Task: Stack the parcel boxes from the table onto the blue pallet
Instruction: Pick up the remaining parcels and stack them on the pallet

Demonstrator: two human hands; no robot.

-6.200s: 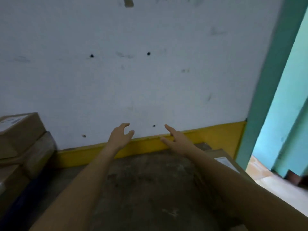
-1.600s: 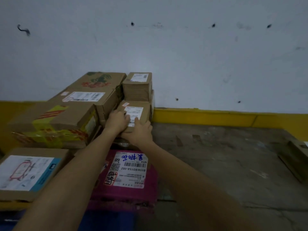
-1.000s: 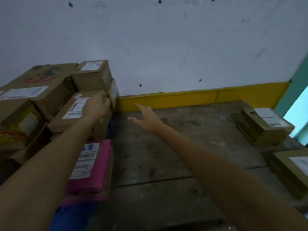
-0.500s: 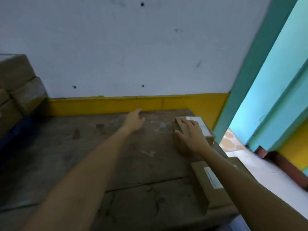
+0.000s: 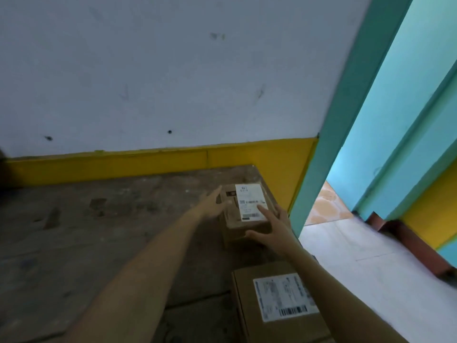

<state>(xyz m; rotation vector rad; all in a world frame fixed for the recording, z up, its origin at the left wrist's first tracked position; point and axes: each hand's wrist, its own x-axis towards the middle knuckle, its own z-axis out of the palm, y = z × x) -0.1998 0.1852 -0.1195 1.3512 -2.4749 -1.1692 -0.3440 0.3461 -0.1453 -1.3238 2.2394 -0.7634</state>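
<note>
A small brown parcel box (image 5: 243, 222) with a white label lies near the far right corner of the dark wooden table (image 5: 99, 231). My right hand (image 5: 273, 231) rests on its near right side, fingers spread over the label's edge and thumb along the near side. My left hand (image 5: 214, 203) reaches its left side with straight fingers touching it. A second, larger brown box (image 5: 277, 308) with a white label lies nearer me at the table's right edge, under my right forearm. The blue pallet is out of view.
A white wall with a yellow base band runs behind the table. A teal door frame (image 5: 341, 120) stands just right of the table, with pale floor (image 5: 358, 256) beyond. A dark shape shows at the far left edge.
The view swung right from the stacked boxes to the table's right end. My left hand crossed over to the small box's left side; my right hand stays on the box.
</note>
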